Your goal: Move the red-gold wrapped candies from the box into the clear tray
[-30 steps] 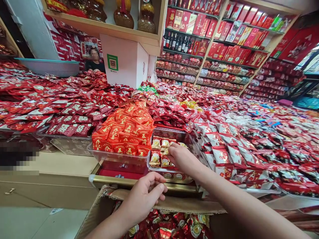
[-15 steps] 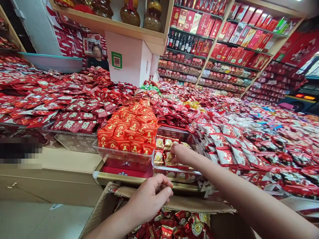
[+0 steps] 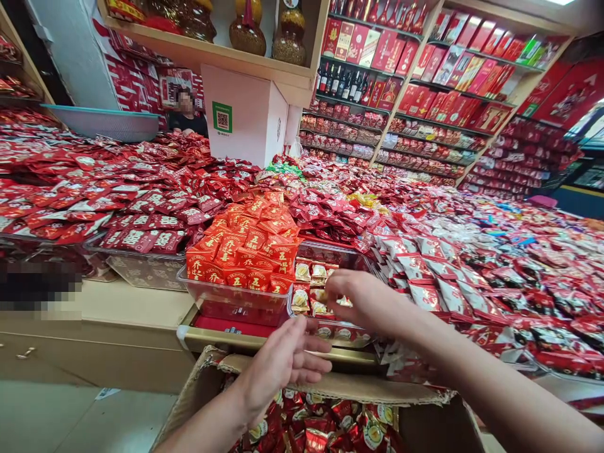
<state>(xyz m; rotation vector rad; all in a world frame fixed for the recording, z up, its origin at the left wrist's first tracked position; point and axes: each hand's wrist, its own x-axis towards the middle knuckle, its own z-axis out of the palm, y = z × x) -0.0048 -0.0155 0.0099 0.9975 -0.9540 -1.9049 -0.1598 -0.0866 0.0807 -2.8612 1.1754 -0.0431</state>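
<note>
My left hand (image 3: 287, 355) is over the near edge of the cardboard box (image 3: 368, 386), fingers spread and holding nothing. Inside the box lie red and gold wrapped packets (image 3: 340, 421). My right hand (image 3: 361, 299) hovers over the clear plastic bin (image 3: 330, 340), its fingers curled downward; their tips are partly hidden, and I cannot make out anything between them. Gold and red packets (image 3: 302, 299) sit in rows in that bin. Just left of it, another clear bin (image 3: 238, 308) is heaped with orange-red packets (image 3: 255, 242).
Heaps of wrapped sweets (image 3: 434, 277) spread to the right and behind. A beige counter (image 3: 127, 302) runs at left. A blue basket (image 3: 108, 123) and a seated person (image 3: 187, 119) are at the back left. Shelves (image 3: 401, 75) of boxes and bottles stand behind.
My left hand has opened, its fingers now spread and slightly higher. My right hand has lifted a little and shifted right, toward me.
</note>
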